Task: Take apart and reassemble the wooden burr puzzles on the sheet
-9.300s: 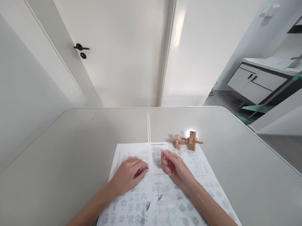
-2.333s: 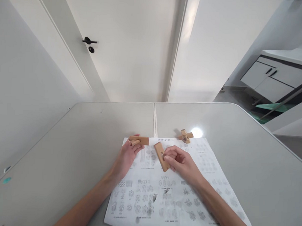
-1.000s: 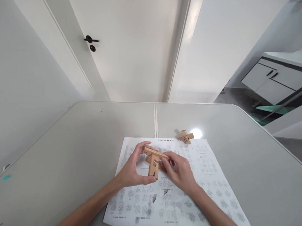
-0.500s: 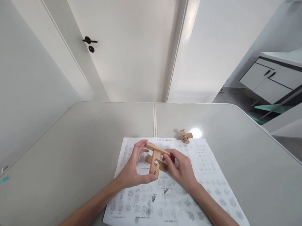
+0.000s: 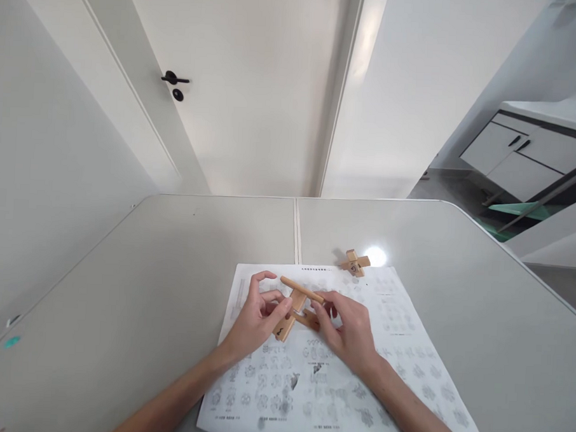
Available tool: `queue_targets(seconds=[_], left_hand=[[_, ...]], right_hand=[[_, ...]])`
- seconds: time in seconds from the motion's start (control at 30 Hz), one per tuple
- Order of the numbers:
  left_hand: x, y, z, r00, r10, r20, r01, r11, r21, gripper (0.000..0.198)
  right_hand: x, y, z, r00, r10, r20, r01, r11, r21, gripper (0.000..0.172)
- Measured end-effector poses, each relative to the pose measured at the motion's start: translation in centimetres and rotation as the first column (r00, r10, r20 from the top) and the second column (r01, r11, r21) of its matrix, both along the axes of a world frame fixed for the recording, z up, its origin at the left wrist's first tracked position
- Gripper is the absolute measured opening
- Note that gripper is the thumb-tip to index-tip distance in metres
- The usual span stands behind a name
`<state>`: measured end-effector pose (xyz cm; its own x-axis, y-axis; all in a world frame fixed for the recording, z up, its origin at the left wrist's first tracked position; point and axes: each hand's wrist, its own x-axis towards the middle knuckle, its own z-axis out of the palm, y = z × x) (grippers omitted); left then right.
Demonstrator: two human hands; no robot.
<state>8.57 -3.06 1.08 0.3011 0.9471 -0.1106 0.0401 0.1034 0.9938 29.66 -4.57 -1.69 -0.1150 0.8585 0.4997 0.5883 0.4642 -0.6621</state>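
Several notched wooden puzzle pieces (image 5: 298, 299) are fitted together in a loose cross above the printed sheet (image 5: 328, 396). My left hand (image 5: 255, 319) pinches this group from the left between thumb and fingers, its index finger raised clear. A bar with a black mark (image 5: 284, 329) points down below the left thumb. From the other side, my right hand (image 5: 354, 327) grips the right end of a long slim bar (image 5: 301, 289) that lies across the top. Fingers hide parts of the joints.
A small interlocked wooden puzzle (image 5: 355, 263) with a black mark rests at the sheet's top edge. The grey table (image 5: 122, 298) has a seam (image 5: 297, 232) down its middle. Beyond it stand a white door (image 5: 245, 99) and, at right, a cabinet (image 5: 524, 150).
My left thumb has moved up from the marked bar's lower end towards its middle. The wooden group has tilted, with the marked bar swinging lower left. My right hand keeps its grip.
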Motion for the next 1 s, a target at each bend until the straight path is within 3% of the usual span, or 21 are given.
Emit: queue_targets(seconds=[0.13, 0.3, 0.5, 0.6, 0.83, 1.0], left_hand=[[-0.1, -0.2, 0.0, 0.998, -0.057, 0.008, 0.057, 0.998, 0.017, 0.043], [0.0, -0.6, 0.2, 0.984, -0.143, -0.102, 0.149, 0.987, 0.053, 0.043], [-0.6, 0.1, 0.6, 0.95, -0.075, -0.304, 0.156, 0.955, 0.253, 0.023], [-0.9, 0.4, 0.6, 0.937, -0.055, -0.345, 0.191, 0.907, 0.375, 0.02], [-0.9, 0.4, 0.6, 0.85, -0.204, -0.485, 0.469, 0.711, 0.524, 0.016], [-0.9, 0.5, 0.4, 0.821, -0.181, -0.541, 0.511, 0.656, 0.556, 0.011]], right_hand=[[0.2, 0.1, -0.2, 0.999, -0.05, 0.007, 0.05, 0.999, 0.005, 0.018], [0.8, 0.9, -0.6, 0.971, -0.215, -0.104, 0.193, 0.962, -0.194, 0.027], [0.9, 1.4, -0.4, 0.979, -0.17, -0.117, 0.127, 0.944, -0.306, 0.033], [0.8, 1.4, -0.3, 0.984, -0.148, -0.098, 0.109, 0.939, -0.326, 0.036], [0.7, 1.5, -0.7, 0.997, -0.076, -0.011, 0.071, 0.967, -0.246, 0.032], [0.6, 1.5, -1.1, 1.0, -0.026, 0.017, 0.029, 0.979, -0.203, 0.02]])
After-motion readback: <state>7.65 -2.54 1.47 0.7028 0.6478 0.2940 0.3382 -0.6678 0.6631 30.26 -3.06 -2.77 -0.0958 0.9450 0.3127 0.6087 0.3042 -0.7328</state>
